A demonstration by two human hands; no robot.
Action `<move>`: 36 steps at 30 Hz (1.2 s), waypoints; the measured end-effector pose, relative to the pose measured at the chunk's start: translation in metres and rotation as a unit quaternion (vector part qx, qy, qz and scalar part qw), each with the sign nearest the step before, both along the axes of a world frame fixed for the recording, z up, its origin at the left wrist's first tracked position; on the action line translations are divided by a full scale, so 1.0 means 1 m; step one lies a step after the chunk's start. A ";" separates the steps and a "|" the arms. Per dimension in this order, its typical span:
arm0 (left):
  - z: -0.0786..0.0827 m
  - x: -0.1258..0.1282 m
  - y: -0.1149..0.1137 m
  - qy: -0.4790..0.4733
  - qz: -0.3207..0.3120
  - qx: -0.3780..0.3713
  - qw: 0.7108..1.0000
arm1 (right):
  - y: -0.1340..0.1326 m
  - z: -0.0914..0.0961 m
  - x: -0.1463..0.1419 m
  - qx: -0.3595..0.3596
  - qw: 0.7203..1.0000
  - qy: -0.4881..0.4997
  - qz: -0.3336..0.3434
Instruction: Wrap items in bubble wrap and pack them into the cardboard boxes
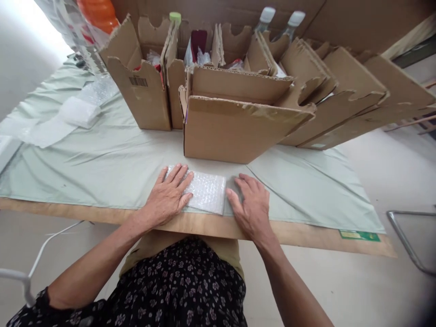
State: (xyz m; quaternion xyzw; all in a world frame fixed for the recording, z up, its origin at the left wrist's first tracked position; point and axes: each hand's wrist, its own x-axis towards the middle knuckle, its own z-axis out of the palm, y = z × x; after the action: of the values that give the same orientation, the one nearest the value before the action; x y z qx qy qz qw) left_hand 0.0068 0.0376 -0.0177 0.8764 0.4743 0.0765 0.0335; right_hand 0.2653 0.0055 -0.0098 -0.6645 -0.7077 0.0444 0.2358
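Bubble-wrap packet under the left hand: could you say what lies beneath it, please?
Pale green cloth over a wooden tabletop; the bubble-wrap packet hides its own contents.

L part of bubble-wrap pad (pixel 207 190) hidden under left hand (pixel 168 197); bottles (pixel 265 16) behind boxes (pixel 235 129) show caps only; barcode (pixel 138 81) illegible

white bubble-wrap pad (pixel 208 193), rectangular, lying flat on green cloth (pixel 102 168), at its near edge
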 end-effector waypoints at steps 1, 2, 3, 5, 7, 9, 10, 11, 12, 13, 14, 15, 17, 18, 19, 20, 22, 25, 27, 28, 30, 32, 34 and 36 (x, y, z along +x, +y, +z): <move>0.000 0.000 -0.001 -0.007 0.002 -0.001 1.000 | 0.002 0.000 -0.003 -0.003 1.000 0.010 -0.011; 0.000 0.000 -0.001 -0.017 0.005 -0.002 1.000 | 0.005 0.000 -0.008 -0.007 1.000 0.029 -0.010; 0.000 -0.001 -0.002 -0.030 0.009 -0.007 0.999 | 0.007 0.000 -0.014 -0.011 0.998 0.059 -0.002; 0.003 -0.006 0.000 -0.074 0.020 -0.020 0.997 | 0.009 0.002 -0.025 -0.012 0.989 0.149 0.005; 0.009 -0.013 0.004 -0.141 0.031 -0.033 0.989 | 0.008 0.008 -0.032 -0.011 0.968 0.252 0.004; 0.018 -0.022 0.011 -0.213 0.040 -0.049 0.975 | 0.002 0.017 -0.034 -0.004 0.944 0.331 0.017; 0.024 -0.025 0.015 -0.243 0.044 -0.063 0.967 | -0.002 0.023 -0.034 0.004 0.934 0.356 0.031; 0.029 -0.028 0.018 -0.267 0.048 -0.086 0.959 | -0.006 0.027 -0.033 0.015 0.926 0.375 0.046; 0.035 -0.030 0.021 -0.285 0.056 -0.116 0.950 | -0.010 0.032 -0.032 0.031 0.919 0.389 0.059; 0.040 -0.030 0.023 -0.298 0.069 -0.150 0.940 | -0.014 0.035 -0.030 0.047 0.912 0.402 0.069; 0.044 -0.030 0.023 -0.311 0.083 -0.186 0.929 | -0.017 0.037 -0.028 0.064 0.905 0.414 0.075; 0.048 -0.029 0.023 -0.325 0.096 -0.222 0.914 | -0.019 0.037 -0.025 0.080 0.898 0.425 0.078; 0.052 -0.025 0.019 -0.375 0.109 -0.290 0.874 | -0.021 0.035 -0.019 0.107 0.888 0.442 0.067; 0.053 -0.023 0.016 -0.409 0.109 -0.315 0.849 | -0.020 0.032 -0.014 0.111 0.884 0.450 0.055; 0.053 -0.021 0.013 -0.444 0.107 -0.335 0.824 | -0.019 0.028 -0.010 0.106 0.881 0.460 0.040; 0.053 -0.019 0.009 -0.472 0.105 -0.348 0.803 | -0.017 0.024 -0.005 0.090 0.877 0.472 0.026; 0.052 -0.015 0.002 -0.498 0.110 -0.354 0.784 | -0.014 0.017 0.004 0.026 0.869 0.494 0.009; 0.044 -0.007 -0.007 -0.490 0.126 -0.327 0.798 | -0.011 0.011 0.015 -0.062 0.882 0.467 0.000; 0.037 -0.001 -0.013 -0.498 0.147 -0.273 0.810 | -0.012 0.010 0.019 -0.079 0.901 0.426 0.002; 0.032 0.002 -0.015 -0.505 0.157 -0.240 0.814 | -0.014 0.010 0.020 -0.077 0.907 0.413 0.005; 0.025 0.008 -0.020 -0.518 0.171 -0.185 0.818 | -0.018 0.008 0.021 -0.061 0.911 0.408 0.012; 0.021 0.013 -0.023 -0.532 0.167 -0.167 0.813 | -0.021 0.007 0.020 -0.035 0.905 0.423 0.009; 0.025 0.016 -0.025 -0.559 0.156 -0.174 0.795 | -0.021 0.010 0.020 -0.010 0.894 0.449 0.002; 0.036 0.019 -0.024 -0.595 0.151 -0.180 0.769 | -0.018 0.019 0.020 0.004 0.881 0.473 0.001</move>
State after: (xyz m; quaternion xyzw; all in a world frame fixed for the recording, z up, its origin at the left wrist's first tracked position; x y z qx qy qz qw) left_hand 0.0256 0.0140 0.0185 0.5502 0.4911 0.5000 0.4540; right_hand 0.2853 -0.0128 0.0095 -0.5624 -0.5127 0.3509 0.5456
